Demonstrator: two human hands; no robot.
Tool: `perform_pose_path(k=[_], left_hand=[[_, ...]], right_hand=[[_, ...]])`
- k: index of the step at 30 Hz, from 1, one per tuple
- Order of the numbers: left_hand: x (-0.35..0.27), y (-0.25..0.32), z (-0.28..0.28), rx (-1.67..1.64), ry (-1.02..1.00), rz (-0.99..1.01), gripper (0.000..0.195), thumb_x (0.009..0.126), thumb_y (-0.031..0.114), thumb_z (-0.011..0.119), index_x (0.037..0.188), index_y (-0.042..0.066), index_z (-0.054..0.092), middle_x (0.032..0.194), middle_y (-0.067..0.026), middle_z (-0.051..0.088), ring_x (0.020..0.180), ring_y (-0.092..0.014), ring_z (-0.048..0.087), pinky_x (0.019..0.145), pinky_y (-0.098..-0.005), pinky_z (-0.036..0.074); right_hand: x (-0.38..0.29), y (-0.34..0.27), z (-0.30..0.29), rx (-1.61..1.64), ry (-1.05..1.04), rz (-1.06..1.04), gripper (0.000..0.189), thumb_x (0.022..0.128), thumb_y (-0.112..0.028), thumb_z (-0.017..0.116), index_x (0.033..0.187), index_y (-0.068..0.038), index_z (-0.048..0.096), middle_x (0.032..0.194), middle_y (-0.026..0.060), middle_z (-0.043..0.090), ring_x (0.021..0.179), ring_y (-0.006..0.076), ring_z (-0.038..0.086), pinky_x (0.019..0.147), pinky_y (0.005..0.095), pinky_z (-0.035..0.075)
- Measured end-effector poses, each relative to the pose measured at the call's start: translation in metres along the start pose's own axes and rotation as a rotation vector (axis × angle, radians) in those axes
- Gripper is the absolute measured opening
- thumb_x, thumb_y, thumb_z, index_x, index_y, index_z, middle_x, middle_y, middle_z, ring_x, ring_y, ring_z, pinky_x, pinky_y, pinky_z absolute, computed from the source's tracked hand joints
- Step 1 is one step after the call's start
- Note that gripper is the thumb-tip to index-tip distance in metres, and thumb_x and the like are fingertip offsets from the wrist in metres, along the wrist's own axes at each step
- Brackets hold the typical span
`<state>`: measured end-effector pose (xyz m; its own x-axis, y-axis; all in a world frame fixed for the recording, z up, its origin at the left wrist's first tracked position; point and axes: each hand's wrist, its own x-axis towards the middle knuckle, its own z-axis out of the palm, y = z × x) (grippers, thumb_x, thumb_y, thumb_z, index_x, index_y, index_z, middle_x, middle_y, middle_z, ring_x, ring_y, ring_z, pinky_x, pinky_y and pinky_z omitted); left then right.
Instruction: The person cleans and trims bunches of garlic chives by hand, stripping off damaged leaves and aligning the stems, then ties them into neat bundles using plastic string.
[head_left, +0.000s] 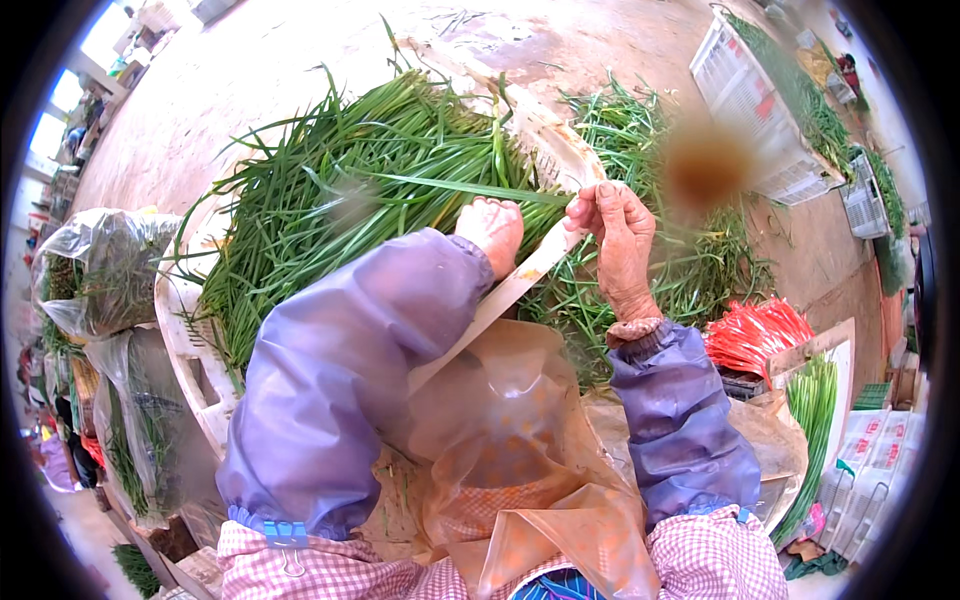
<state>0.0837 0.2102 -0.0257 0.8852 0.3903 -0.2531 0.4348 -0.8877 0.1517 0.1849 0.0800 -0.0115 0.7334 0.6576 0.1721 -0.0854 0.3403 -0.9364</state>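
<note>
A large white plastic crate (182, 352) in front of me is heaped with long green leafy stalks (352, 165) that look like garlic chives. My left hand (491, 231) lies over the stalks near the crate's right side, its fingers curled down; what is under them is hidden. Just above the crate's rim, my right hand (611, 217) pinches the end of a long green leaf (480, 187) between thumb and fingers. The leaf stretches left across the heap. Both forearms wear purple plastic sleeves.
Loose green leaves (690, 277) lie on the floor right of the crate. Beyond are red ties (757, 334), a tray of neat green stalks (814, 405) and a white crate of greens (750, 97). Plastic bags of greens (105, 270) stand at left. An orange-tinted plastic apron (517, 420) covers my lap.
</note>
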Motion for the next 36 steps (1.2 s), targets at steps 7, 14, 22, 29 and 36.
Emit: perform_pose_path(k=[7,14,22,29,36], left_hand=[[0.014,0.008,0.012,0.078,0.068,-0.098,0.036,0.068,0.015,0.068,0.100,0.002,0.057,0.099,-0.0138,0.063,0.100,-0.029,0.059,0.083,-0.0387,0.047],[0.000,-0.008,-0.005,-0.232,0.125,-0.193,0.042,0.063,0.015,0.071,0.099,0.000,0.057,0.095,-0.0198,0.063,0.091,-0.033,0.063,0.081,-0.0397,0.050],[-0.060,-0.085,-0.060,-1.287,0.297,-0.001,0.052,0.064,-0.004,0.063,0.115,0.001,0.055,0.094,-0.0022,0.063,0.079,-0.011,0.058,0.072,-0.0260,0.048],[-0.082,-0.092,-0.067,-1.408,0.332,0.080,0.052,0.064,0.003,0.063,0.116,0.000,0.054,0.097,-0.0044,0.062,0.083,-0.013,0.058,0.075,-0.0254,0.047],[-0.090,-0.067,-0.066,-1.166,0.342,0.122,0.060,0.068,-0.002,0.068,0.123,0.002,0.042,0.106,-0.0046,0.056,0.094,-0.014,0.055,0.081,-0.0304,0.049]], right_hand=[[0.004,0.000,-0.005,0.073,-0.009,0.026,0.023,0.095,-0.019,0.052,0.089,0.001,0.062,0.074,0.0078,0.065,0.059,0.0124,0.061,0.059,0.0250,0.053],[0.008,0.000,-0.011,0.168,-0.032,0.102,0.022,0.096,-0.019,0.050,0.091,0.000,0.061,0.076,0.0082,0.065,0.060,0.0134,0.062,0.059,0.0266,0.054],[0.007,-0.001,-0.004,0.374,0.128,0.179,0.013,0.094,-0.011,0.051,0.095,-0.002,0.060,0.083,0.0106,0.065,0.067,0.0183,0.065,0.064,0.0318,0.058],[0.024,0.008,0.058,0.209,-0.346,0.337,0.090,0.084,-0.038,0.067,0.142,0.006,0.014,0.136,0.0258,0.037,0.127,0.0280,0.039,0.108,0.0353,0.026],[0.025,-0.045,0.096,0.249,-0.587,0.236,0.092,0.078,-0.042,0.072,0.141,0.002,0.021,0.131,0.0137,0.043,0.121,0.0222,0.043,0.103,0.0332,0.033]])
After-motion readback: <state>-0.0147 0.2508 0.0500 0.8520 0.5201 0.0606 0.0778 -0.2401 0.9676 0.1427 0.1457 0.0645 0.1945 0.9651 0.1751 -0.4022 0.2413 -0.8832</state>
